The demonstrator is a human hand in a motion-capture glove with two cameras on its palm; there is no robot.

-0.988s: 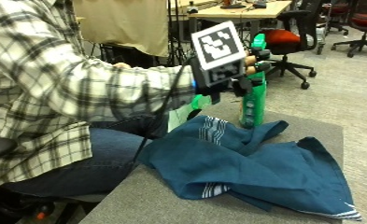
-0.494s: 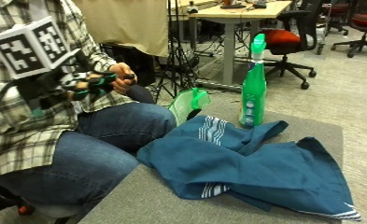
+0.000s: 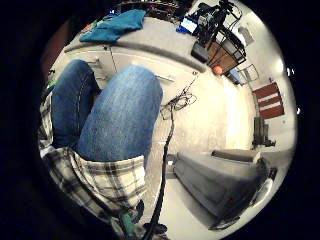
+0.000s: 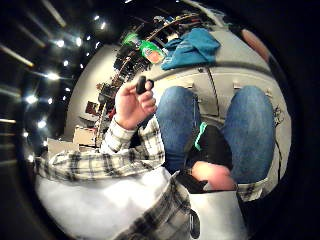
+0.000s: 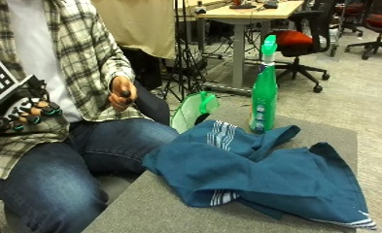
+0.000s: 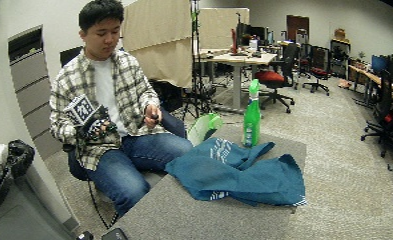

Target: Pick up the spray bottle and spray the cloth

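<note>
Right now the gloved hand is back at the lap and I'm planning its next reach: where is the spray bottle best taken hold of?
Probably the narrow neck just under the trigger head of the spray bottle. It stands upright at the table's far edge, beyond the cloth, so the gloved right hand could come from the person's side, over the cloth, fingers round the neck, forefinger near the trigger.

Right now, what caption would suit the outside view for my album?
Seated person rests the gloved right hand near the lap; green spray bottle stands upright behind the blue cloth.
</note>
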